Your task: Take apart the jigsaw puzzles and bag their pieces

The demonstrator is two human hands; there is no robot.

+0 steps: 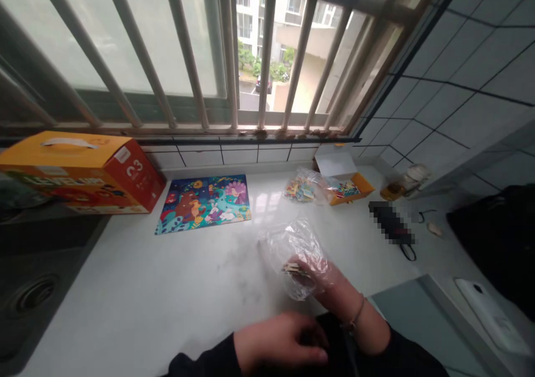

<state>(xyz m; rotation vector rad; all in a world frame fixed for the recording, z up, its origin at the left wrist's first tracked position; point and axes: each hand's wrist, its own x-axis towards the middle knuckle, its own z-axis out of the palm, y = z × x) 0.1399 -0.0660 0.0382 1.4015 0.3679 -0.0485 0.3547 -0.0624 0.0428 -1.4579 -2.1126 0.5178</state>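
My right hand (317,276) is inside a clear plastic bag (298,235), its fingers closed around a small stack of flat puzzle pieces (295,269) with pale edges. At the counter's front edge, my left hand (288,338) is loosely curled, thumb apart from the fingers, with nothing visible in it. Beyond both hands lies an illustrated puzzle (204,204) of animals and plants on a dark blue ground. Another clear bag (303,188) of colourful pieces sits farther back, against an orange open box (353,190) that also contains pieces.
An orange and red carton (83,170) with a handle stands at the back left beside a sink (35,293). To the right are a blurred dark item (390,223), a jar with amber contents (393,190) and a white device (491,313). A barred window rises behind the counter.
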